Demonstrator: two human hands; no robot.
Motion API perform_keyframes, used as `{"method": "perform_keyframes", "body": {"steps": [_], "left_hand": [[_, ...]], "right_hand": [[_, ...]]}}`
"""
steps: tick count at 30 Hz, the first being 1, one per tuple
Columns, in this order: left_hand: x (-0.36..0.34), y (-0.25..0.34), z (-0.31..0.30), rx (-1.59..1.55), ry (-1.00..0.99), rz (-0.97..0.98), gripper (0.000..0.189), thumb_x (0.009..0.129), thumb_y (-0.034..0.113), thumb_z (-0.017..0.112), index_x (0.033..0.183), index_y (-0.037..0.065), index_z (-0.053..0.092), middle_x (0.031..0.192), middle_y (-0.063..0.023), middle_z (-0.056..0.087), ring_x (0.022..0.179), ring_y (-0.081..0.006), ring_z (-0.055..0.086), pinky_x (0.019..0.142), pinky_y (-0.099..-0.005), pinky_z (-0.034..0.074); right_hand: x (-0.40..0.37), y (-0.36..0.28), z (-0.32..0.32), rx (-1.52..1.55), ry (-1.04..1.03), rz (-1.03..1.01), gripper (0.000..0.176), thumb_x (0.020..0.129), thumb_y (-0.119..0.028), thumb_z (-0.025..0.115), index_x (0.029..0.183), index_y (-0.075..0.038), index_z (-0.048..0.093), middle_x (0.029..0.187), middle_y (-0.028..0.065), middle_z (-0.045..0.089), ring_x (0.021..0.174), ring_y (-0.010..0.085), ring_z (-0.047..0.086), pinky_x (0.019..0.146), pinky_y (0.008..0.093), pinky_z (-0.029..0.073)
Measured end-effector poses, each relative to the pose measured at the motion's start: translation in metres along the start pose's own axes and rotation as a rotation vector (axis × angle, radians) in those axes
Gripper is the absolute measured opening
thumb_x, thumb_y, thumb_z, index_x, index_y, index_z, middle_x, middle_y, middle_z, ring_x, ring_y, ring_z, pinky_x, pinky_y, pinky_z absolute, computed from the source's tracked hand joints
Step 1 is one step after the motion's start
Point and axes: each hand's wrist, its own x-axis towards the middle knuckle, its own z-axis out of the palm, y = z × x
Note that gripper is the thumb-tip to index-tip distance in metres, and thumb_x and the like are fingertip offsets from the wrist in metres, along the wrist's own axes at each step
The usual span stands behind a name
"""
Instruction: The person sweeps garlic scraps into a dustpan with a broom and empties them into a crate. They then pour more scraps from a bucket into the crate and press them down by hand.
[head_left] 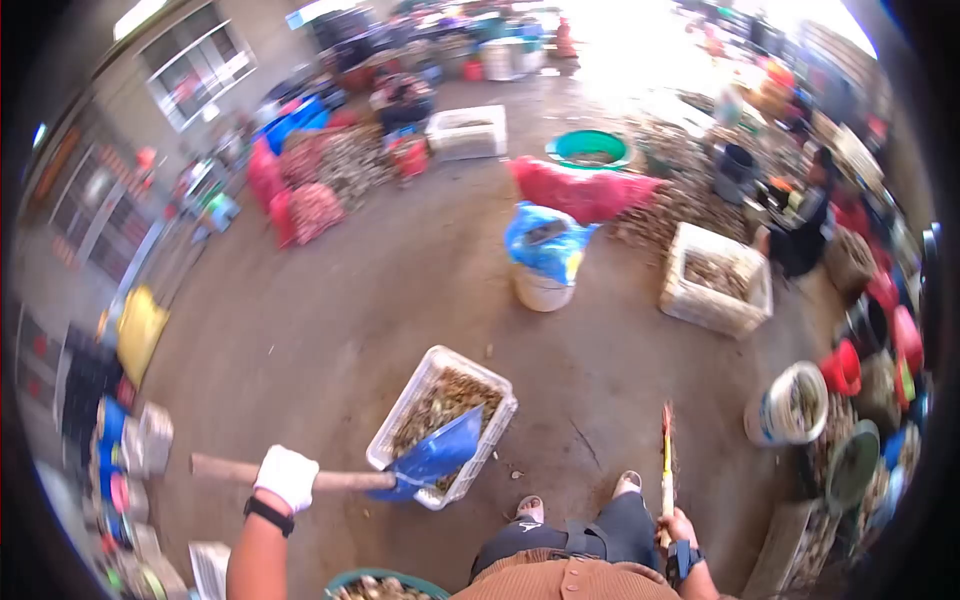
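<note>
My left hand (287,477), in a white glove, is closed around the wooden handle of a blue shovel (437,455). The shovel's blade rests over a white crate (380,435) holding brownish shell-like pieces, its tip towards the crate's right side. My right hand (680,527), which looks bare, grips the pale handle of a long, thin tool (667,455) with a reddish far end, held upright beside my leg. What kind of tool it is I cannot make out. Below the crate, a green tub (440,590) with similar pieces shows at the bottom edge.
A white bucket (543,292) topped with a blue bag stands ahead. Right of it are a white foam box (715,318), a seated person (808,225) and a white bucket (775,415). Red sacks (590,190) and heaps lie farther off. A yellow sack (142,330) is at left.
</note>
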Motion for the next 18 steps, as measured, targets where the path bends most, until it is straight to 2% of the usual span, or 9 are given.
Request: {"method": "perform_keyframes", "body": {"steps": [3,5,6,9,10,11,13,17,18], "left_hand": [[-0.03,0.029,-0.007,-0.086,0.111,-0.096,0.005,0.069,0.018,0.06,0.071,0.017,0.065,0.066,-0.0049,0.065,0.069,-0.0209,0.064,0.065,-0.036,0.044],[-0.054,0.057,-0.003,-0.176,0.2,-0.244,0.005,0.071,0.018,0.059,0.07,0.016,0.064,0.067,-0.005,0.065,0.069,-0.0214,0.064,0.065,-0.036,0.045],[-0.065,0.07,-0.003,-0.247,0.089,-0.329,0.005,0.07,0.017,0.057,0.072,0.015,0.062,0.069,-0.0062,0.064,0.069,-0.0223,0.063,0.066,-0.0361,0.044],[-0.105,0.132,0.007,-0.366,-0.082,-0.503,0.007,0.071,0.019,0.055,0.072,0.014,0.06,0.069,-0.0075,0.062,0.069,-0.0231,0.061,0.066,-0.0368,0.043],[-0.119,0.154,-0.003,-0.372,-0.092,-0.503,0.009,0.071,0.022,0.061,0.074,0.015,0.065,0.069,-0.0054,0.065,0.067,-0.0207,0.064,0.065,-0.0343,0.046],[-0.132,0.177,-0.002,-0.42,-0.105,-0.57,0.012,0.071,0.025,0.062,0.073,0.013,0.065,0.067,-0.0067,0.064,0.064,-0.0218,0.063,0.065,-0.0355,0.046],[-0.16,0.221,-0.017,-0.514,-0.064,-0.66,0.013,0.072,0.024,0.061,0.071,0.012,0.065,0.065,-0.008,0.064,0.064,-0.0225,0.063,0.065,-0.0359,0.047],[-0.188,0.294,-0.024,-0.615,-0.199,-0.777,0.012,0.072,0.019,0.057,0.069,0.011,0.065,0.064,-0.0101,0.064,0.059,-0.0244,0.063,0.052,-0.0374,0.048],[-0.191,0.313,-0.016,-0.602,-0.21,-0.788,0.012,0.072,0.019,0.057,0.069,0.01,0.065,0.064,-0.0102,0.064,0.059,-0.0246,0.063,0.052,-0.0373,0.048]], "right_hand": [[0.04,-0.014,-0.028,-0.031,-0.153,0.066,0.026,0.074,-0.001,0.049,0.097,-0.009,0.039,0.058,0.0085,0.045,0.038,0.0206,0.047,0.032,0.0362,0.04],[0.047,-0.049,-0.03,-0.215,-0.226,0.124,0.023,0.073,-0.004,0.049,0.094,-0.01,0.041,0.057,0.0072,0.042,0.041,0.018,0.042,0.035,0.0294,0.037],[0.103,-0.039,-0.065,-0.118,-0.305,0.145,0.028,0.074,-0.005,0.048,0.1,-0.012,0.041,0.058,0.0068,0.04,0.043,0.0181,0.043,0.037,0.0307,0.037],[0.077,-0.117,-0.055,-0.252,-0.494,0.338,0.031,0.074,-0.007,0.049,0.104,-0.013,0.041,0.06,0.0061,0.039,0.043,0.0168,0.041,0.036,0.0339,0.036],[0.108,-0.129,-0.078,-0.236,-0.699,0.423,0.043,0.072,-0.004,0.049,0.114,-0.011,0.041,0.077,0.0104,0.051,0.06,0.0244,0.053,0.053,0.0426,0.047],[0.109,-0.145,-0.067,-0.284,-0.728,0.437,0.043,0.072,-0.004,0.049,0.114,-0.011,0.041,0.077,0.0104,0.051,0.06,0.0244,0.053,0.053,0.0426,0.047],[0.099,-0.169,-0.053,-0.625,-0.559,0.347,0.043,0.087,-0.01,0.05,0.126,-0.023,0.037,0.057,-0.0017,0.04,0.04,0.0096,0.039,0.032,0.0212,0.03],[0.094,-0.203,-0.007,-0.95,-0.563,0.308,0.047,0.086,-0.01,0.049,0.128,-0.026,0.033,0.049,-0.0032,0.035,0.034,0.0105,0.036,0.029,0.0246,0.031],[0.122,-0.19,-0.009,-0.945,-0.632,0.085,0.048,0.085,-0.01,0.052,0.129,-0.018,0.033,0.048,-0.0035,0.036,0.031,0.0099,0.033,0.027,0.0268,0.03]]}}
